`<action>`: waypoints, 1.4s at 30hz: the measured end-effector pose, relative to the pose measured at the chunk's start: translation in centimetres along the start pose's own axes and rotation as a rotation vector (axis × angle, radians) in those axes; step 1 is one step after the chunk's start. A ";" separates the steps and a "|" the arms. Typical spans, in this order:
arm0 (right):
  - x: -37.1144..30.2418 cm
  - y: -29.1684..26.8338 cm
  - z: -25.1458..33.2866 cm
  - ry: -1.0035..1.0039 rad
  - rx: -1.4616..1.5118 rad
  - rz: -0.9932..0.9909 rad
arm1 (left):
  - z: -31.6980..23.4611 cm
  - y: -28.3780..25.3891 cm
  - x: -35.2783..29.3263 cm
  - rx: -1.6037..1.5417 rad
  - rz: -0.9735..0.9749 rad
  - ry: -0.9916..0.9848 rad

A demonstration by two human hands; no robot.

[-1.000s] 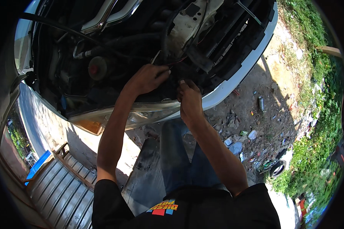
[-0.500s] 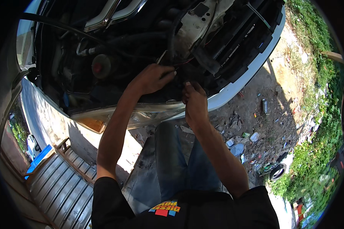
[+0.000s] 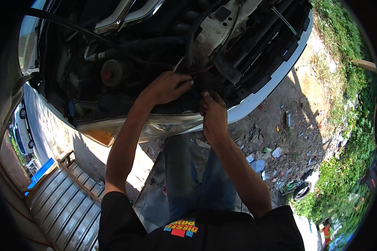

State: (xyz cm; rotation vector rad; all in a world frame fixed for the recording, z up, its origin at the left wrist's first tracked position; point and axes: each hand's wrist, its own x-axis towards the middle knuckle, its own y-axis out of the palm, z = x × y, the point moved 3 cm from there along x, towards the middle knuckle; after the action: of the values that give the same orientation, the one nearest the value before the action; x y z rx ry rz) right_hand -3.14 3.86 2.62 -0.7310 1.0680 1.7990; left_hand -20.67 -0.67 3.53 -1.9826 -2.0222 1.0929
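Observation:
Both hands are inside the front corner of a vehicle's engine bay, just behind the headlight (image 3: 171, 125). My left hand (image 3: 165, 88) has its fingers curled, with thumb and fingertips together. A slim, pale strip (image 3: 179, 64) sticks up right beside its knuckles; whether the hand grips it is unclear. Close by, a thin red wire (image 3: 204, 70) runs past the fingertips. My right hand (image 3: 214, 111) is closed in a pinch near the inner edge of the bumper (image 3: 262, 98). Dark shadow hides what lies between its fingers.
A round cap with a reddish centre (image 3: 109, 73) lies left of my hands. A black flap (image 3: 227, 71) hangs ahead of the right one. Litter, a can (image 3: 287, 119) and a tyre (image 3: 302, 190) lie on the ground at right. A ribbed metal panel (image 3: 63, 203) stands lower left.
The view has shifted slightly, and more of a white car shows at the left edge. Both hands keep nearly the same place and grip.

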 end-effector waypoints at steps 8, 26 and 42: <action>-0.4 -0.1 -0.1 -0.009 -0.030 -0.003 | -0.4 0.1 0.2 0.036 -0.010 -0.019; -1.8 1.0 1.4 -0.403 -0.537 -0.038 | -1.1 0.2 -0.2 0.006 -0.039 0.029; -3.9 -3.3 -1.8 -0.748 -0.997 0.098 | -1.6 0.3 -0.2 0.166 0.007 -0.002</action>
State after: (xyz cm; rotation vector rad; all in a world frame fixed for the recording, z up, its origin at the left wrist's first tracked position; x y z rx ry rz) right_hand 1.63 1.46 3.79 -0.4516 -0.3430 2.3773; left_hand -19.50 -0.23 4.62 -1.9082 -1.8595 1.2216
